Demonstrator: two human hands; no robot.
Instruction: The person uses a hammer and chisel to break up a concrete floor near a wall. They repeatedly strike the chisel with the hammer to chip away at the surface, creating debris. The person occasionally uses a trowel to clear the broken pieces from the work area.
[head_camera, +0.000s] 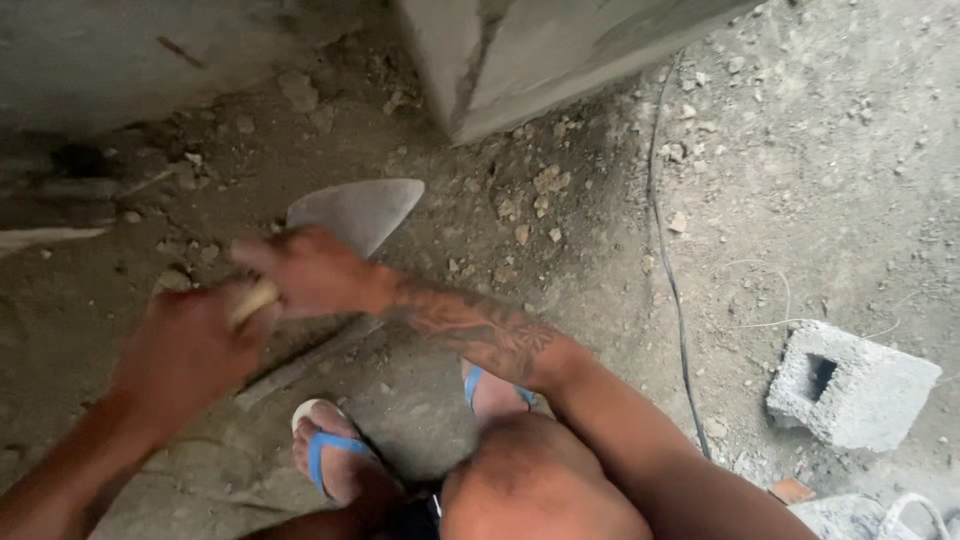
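Right hand (310, 270) closed round trowel (355, 212) handle; left hand (185, 355) curled, touching handle end.

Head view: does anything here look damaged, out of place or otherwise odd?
A chipped concrete block lies tilted on the dirt floor at right, and loose rubble is scattered by the wall corner. A thin black cable trails across the ground. Both hands, left hand and right hand, are motion-blurred around the trowel.

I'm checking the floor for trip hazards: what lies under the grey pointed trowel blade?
Under the grey pointed trowel blade shows dusty floor strewn with small rubble. The right hand covers the blade's near end; the ground directly beneath the blade is hidden.
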